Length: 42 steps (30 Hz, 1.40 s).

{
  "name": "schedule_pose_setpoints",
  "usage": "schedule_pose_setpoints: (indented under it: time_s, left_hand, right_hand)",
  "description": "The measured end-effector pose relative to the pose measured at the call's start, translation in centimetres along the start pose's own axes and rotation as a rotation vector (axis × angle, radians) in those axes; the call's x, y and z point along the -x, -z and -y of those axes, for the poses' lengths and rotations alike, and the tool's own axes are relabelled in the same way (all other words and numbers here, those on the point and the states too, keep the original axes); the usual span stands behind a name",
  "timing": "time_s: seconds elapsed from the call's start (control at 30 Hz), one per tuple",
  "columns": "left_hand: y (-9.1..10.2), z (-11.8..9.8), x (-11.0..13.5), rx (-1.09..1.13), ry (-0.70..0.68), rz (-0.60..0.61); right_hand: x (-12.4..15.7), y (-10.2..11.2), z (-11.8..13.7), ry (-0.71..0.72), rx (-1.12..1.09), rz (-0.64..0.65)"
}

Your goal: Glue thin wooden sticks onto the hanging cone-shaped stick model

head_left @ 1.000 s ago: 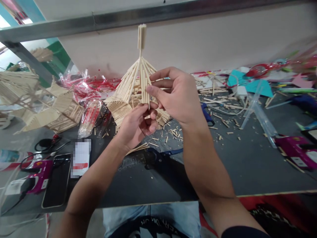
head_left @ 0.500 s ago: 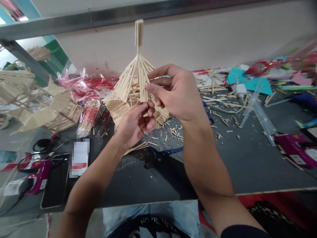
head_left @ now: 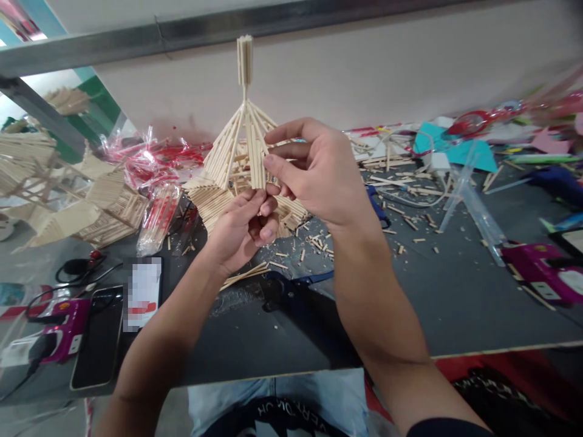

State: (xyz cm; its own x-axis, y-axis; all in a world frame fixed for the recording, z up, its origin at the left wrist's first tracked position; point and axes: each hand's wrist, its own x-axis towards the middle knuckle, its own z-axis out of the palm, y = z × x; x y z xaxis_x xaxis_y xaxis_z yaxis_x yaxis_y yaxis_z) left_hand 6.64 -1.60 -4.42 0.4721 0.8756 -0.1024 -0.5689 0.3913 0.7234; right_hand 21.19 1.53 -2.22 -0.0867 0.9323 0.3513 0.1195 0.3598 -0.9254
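A small tower-like model of thin wooden sticks (head_left: 216, 164) stands in front of me, with a cone-shaped roof and an upright bundle of sticks (head_left: 245, 60) on its peak. My left hand (head_left: 243, 227) is closed in a pinch at the lower ends of the light wooden sticks (head_left: 255, 161) on the roof's near side. Around the right edge of those same sticks curl the thumb and fingers of my right hand (head_left: 316, 173). Its fingertips are partly hidden, and the model's lower right part lies behind both hands.
Blue-handled cutters (head_left: 296, 282) lie below the hands, near loose sticks (head_left: 248, 276). Stick scraps litter the dark table (head_left: 455, 303). To the left are another stick model (head_left: 104, 206), wrapped sticks (head_left: 159, 215), two phones (head_left: 98, 337) and a purple power strip (head_left: 66, 331).
The whole view has shifted slightly, so model and hands appear a little further left. Both hands keep nearly the same grip on the sticks.
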Motion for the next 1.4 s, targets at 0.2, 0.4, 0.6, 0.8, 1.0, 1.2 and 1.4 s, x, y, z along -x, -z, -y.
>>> schedule_pose_setpoints:
  time_s: [0.2, 0.4, 0.6, 0.8, 1.0, 1.2, 1.4]
  left_hand:
    - [-0.15, -0.13, 0.08, -0.025, -0.004, -0.006]
    - [-0.22, -0.02, 0.07, -0.01, -0.032, -0.013]
    - [-0.16, 0.05, 0.07, -0.039, -0.061, 0.012]
    - [0.16, -0.14, -0.13, 0.007, -0.015, 0.024]
    - [-0.07, -0.58, -0.26, 0.047, 0.045, -0.025]
    - [-0.35, -0.6, -0.29, 0.062, 0.08, -0.017]
    - [-0.49, -0.7, -0.17, 0.118, 0.11, 0.009]
  right_hand:
    - [0.01, -0.05, -0.04, -0.007, 0.009, -0.008]
    - [-0.04, -0.03, -0.38, 0.009, 0.007, 0.004]
    - [0.08, -0.14, -0.05, -0.01, -0.026, -0.015]
    - [0.15, -0.37, 0.48, -0.053, -0.059, -0.074]
    - [0.14, -0.32, 0.3, -0.039, -0.026, -0.058]
    - [0.1, -0.17, -0.07, 0.001, -0.003, -0.049]
    - [0.07, -0.21, 0.1, 0.015, -0.002, -0.058]
